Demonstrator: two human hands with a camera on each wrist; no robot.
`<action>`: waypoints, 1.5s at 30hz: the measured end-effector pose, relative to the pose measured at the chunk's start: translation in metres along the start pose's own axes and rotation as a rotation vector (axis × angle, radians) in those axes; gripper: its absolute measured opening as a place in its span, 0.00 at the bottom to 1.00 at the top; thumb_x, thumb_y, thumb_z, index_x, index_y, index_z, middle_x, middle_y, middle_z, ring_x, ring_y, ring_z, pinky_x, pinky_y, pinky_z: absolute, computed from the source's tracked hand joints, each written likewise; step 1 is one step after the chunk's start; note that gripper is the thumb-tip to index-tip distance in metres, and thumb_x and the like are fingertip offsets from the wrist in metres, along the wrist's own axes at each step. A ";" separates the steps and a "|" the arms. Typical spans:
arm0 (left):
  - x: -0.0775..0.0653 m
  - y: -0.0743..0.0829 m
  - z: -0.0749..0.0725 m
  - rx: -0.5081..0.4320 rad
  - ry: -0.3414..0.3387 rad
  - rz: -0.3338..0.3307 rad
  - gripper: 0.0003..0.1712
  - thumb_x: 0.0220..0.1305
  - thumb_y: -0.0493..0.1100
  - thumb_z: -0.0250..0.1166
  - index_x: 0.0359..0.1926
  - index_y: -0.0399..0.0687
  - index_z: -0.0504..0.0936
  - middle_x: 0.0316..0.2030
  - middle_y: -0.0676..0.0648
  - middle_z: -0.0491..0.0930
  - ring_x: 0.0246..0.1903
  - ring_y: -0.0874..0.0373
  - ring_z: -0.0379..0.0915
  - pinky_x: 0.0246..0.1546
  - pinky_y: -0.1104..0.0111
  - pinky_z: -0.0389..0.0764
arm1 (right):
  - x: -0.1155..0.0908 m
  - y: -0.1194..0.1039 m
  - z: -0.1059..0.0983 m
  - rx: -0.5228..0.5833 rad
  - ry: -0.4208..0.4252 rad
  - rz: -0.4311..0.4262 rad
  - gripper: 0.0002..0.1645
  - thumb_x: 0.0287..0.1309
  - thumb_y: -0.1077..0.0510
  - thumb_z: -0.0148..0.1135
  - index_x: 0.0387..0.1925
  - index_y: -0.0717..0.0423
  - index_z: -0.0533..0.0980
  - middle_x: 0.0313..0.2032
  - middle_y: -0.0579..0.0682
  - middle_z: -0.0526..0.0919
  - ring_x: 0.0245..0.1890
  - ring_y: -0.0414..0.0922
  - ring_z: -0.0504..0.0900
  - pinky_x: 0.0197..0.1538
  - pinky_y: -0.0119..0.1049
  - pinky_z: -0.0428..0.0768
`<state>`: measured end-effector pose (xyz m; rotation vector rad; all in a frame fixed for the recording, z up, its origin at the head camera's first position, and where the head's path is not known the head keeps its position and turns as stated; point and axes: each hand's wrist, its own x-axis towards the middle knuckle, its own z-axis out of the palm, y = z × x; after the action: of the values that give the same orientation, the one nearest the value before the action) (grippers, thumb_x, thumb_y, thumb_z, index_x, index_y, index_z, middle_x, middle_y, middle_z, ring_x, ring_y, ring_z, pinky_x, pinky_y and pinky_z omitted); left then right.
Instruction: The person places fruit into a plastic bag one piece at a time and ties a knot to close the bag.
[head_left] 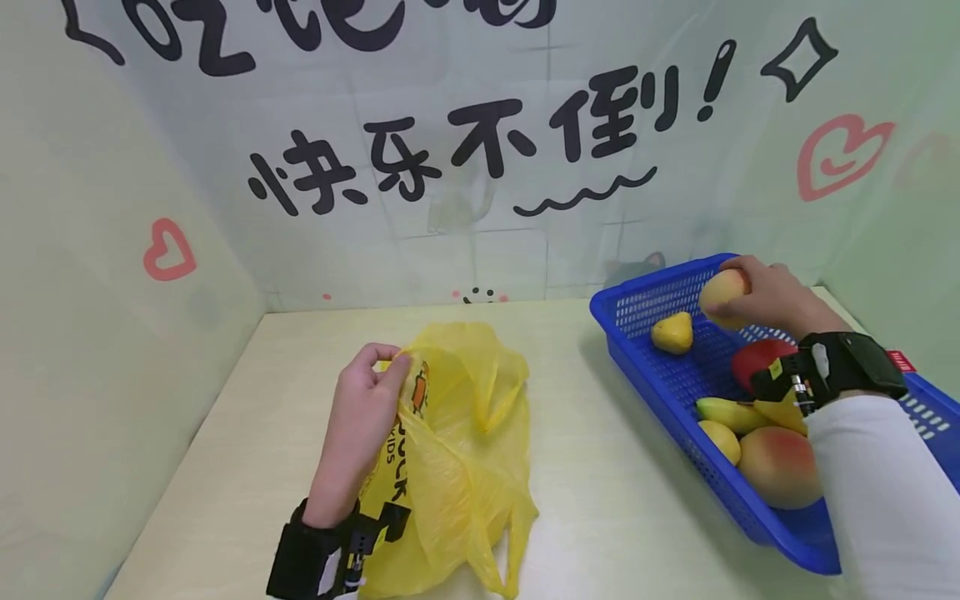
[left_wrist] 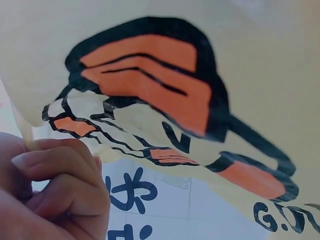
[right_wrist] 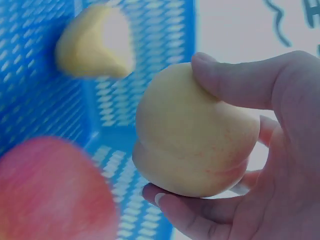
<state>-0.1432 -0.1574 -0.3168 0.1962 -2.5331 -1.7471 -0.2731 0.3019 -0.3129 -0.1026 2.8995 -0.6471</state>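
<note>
A crumpled, black-printed yellow plastic bag [head_left: 457, 483] has its edge pinched in the left hand [head_left: 367, 404]; the right hand [head_left: 780, 296] grips a pale, red-blushed peach [head_left: 724, 296] at the far end of the blue basket [head_left: 697, 379]

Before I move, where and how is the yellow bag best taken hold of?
Likely take the yellow bag by the loop at its near right, coming from the right: it stands out from the bag with a gap inside, while the left hand pinches the bag's far-left edge.

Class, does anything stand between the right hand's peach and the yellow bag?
Yes: the left wall of the blue basket runs between the peach and the yellow bag; beyond it, nothing visible blocks the way.
</note>
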 end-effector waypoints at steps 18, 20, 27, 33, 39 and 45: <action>-0.002 -0.001 0.002 -0.010 -0.002 0.013 0.14 0.74 0.47 0.53 0.51 0.43 0.74 0.12 0.54 0.63 0.09 0.60 0.56 0.12 0.70 0.63 | -0.025 -0.114 -0.018 0.031 0.105 -0.172 0.49 0.56 0.35 0.66 0.71 0.52 0.58 0.57 0.65 0.67 0.55 0.61 0.65 0.49 0.57 0.77; -0.002 -0.001 0.002 -0.011 -0.002 0.015 0.14 0.74 0.47 0.53 0.51 0.42 0.74 0.12 0.54 0.62 0.09 0.60 0.56 0.12 0.70 0.63 | -0.030 -0.129 -0.017 0.022 0.116 -0.216 0.47 0.56 0.36 0.67 0.70 0.51 0.60 0.56 0.63 0.71 0.53 0.59 0.69 0.49 0.55 0.78; -0.002 -0.001 0.002 -0.012 0.007 0.014 0.13 0.74 0.46 0.53 0.50 0.42 0.74 0.12 0.54 0.64 0.09 0.60 0.57 0.12 0.71 0.63 | -0.051 -0.177 -0.007 0.029 0.105 -0.376 0.41 0.55 0.40 0.69 0.66 0.47 0.65 0.52 0.55 0.79 0.49 0.53 0.76 0.48 0.49 0.80; -0.002 -0.001 0.001 -0.033 -0.006 0.008 0.14 0.74 0.46 0.53 0.51 0.42 0.73 0.12 0.54 0.60 0.09 0.60 0.53 0.12 0.70 0.61 | -0.060 -0.206 0.011 -0.024 0.075 -0.485 0.40 0.52 0.37 0.69 0.66 0.37 0.68 0.53 0.52 0.78 0.49 0.49 0.76 0.42 0.43 0.80; -0.001 0.000 0.000 -0.023 -0.002 0.023 0.14 0.74 0.48 0.54 0.50 0.43 0.74 0.11 0.54 0.59 0.09 0.59 0.52 0.12 0.69 0.60 | -0.061 -0.223 0.032 -0.042 0.031 -0.587 0.41 0.51 0.38 0.71 0.67 0.37 0.68 0.53 0.51 0.77 0.46 0.48 0.78 0.42 0.41 0.82; 0.000 0.000 0.001 -0.018 0.004 0.014 0.14 0.74 0.48 0.54 0.49 0.43 0.75 0.11 0.55 0.59 0.09 0.60 0.53 0.12 0.69 0.61 | -0.060 -0.235 0.056 -0.041 -0.049 -0.620 0.41 0.52 0.37 0.69 0.67 0.37 0.67 0.52 0.50 0.77 0.44 0.46 0.79 0.41 0.36 0.82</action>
<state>-0.1429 -0.1562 -0.3175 0.1807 -2.5086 -1.7627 -0.1972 0.0729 -0.2534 -1.0317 2.8156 -0.6497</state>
